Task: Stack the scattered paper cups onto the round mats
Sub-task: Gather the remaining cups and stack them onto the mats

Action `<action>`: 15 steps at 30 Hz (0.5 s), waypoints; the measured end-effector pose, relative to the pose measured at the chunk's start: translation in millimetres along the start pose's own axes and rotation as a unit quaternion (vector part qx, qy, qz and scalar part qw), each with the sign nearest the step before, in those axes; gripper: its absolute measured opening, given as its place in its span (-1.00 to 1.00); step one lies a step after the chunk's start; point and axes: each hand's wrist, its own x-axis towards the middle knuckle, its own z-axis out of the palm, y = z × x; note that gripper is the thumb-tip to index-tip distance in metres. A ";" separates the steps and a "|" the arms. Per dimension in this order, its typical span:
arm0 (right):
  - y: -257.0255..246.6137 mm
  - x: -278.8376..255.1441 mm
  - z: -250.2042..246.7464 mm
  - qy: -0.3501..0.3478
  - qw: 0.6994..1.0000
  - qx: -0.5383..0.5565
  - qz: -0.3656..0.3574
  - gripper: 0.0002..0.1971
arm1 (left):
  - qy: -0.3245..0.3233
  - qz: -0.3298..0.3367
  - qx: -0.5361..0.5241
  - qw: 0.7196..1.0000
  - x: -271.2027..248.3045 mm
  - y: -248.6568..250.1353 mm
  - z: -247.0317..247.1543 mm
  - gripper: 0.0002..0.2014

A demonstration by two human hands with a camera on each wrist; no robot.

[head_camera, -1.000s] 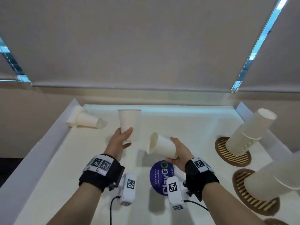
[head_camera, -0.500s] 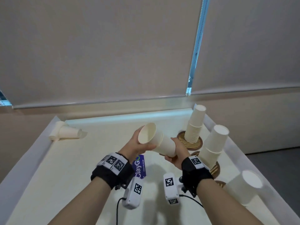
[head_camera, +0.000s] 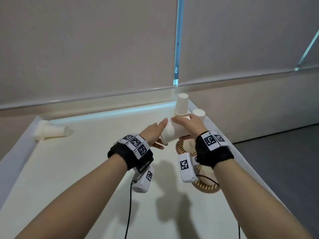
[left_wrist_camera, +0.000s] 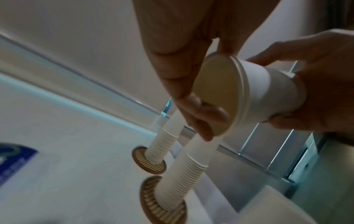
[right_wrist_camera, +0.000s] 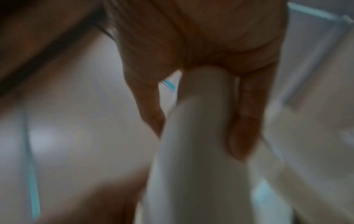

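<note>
Two white paper cups (head_camera: 172, 136) nested together lie on their side in the air, mouth toward me, just above the nearer round mats at the right. My left hand (head_camera: 163, 134) pinches their rim (left_wrist_camera: 239, 94) between thumb and fingers. My right hand (head_camera: 186, 125) wraps round the cups' body from above; its wrist view shows them (right_wrist_camera: 201, 136) only as a blur. A tall stack of cups (head_camera: 182, 104) and a second stack (head_camera: 198, 114) stand behind my hands. In the left wrist view each stack (left_wrist_camera: 162, 145) stands on a brown slatted mat (left_wrist_camera: 151, 165).
A short run of nested cups (head_camera: 50, 132) lies on its side at the far left of the white table (head_camera: 77, 169), beside its raised rim. A further mat (head_camera: 207, 186) lies under my right wrist. A blue sticker (left_wrist_camera: 11, 163) is on the table. The right rim (head_camera: 241, 163) borders grey floor.
A second ago each hand held its own cup. The two cups came together, and both hands carried them to the right, over the mats. My head turned right.
</note>
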 end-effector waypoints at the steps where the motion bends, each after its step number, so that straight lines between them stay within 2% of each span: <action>1: -6.6 -6.3 -13.6 0.004 0.997 -0.070 -0.024 -0.59 | -0.006 -0.009 -0.027 1.000 -1.3 4.1 8.1 -0.51; 3: -20.4 -19.2 -39.0 -0.008 0.981 -0.186 -0.048 -0.62 | -0.009 -0.017 -0.062 0.998 -0.6 11.5 28.1 -0.63; 5: -30.5 -27.9 -60.5 -0.010 0.965 -0.256 -0.049 -0.60 | -0.018 -0.016 -0.056 0.998 2.0 18.4 48.9 -0.67; 8: -29.9 -32.9 -86.0 0.046 0.940 -0.335 -0.045 -0.56 | -0.073 -0.007 -0.010 0.997 0.7 26.3 83.6 -0.87; 11: -13.5 -28.2 -98.1 0.104 0.922 -0.373 -0.028 -0.61 | -0.083 0.000 0.022 0.996 -3.0 25.5 104.6 -0.85; 15: 19.0 -18.1 -103.0 0.089 0.919 -0.382 0.027 -0.61 | -0.086 -0.004 0.086 0.993 -1.9 10.5 103.8 -0.86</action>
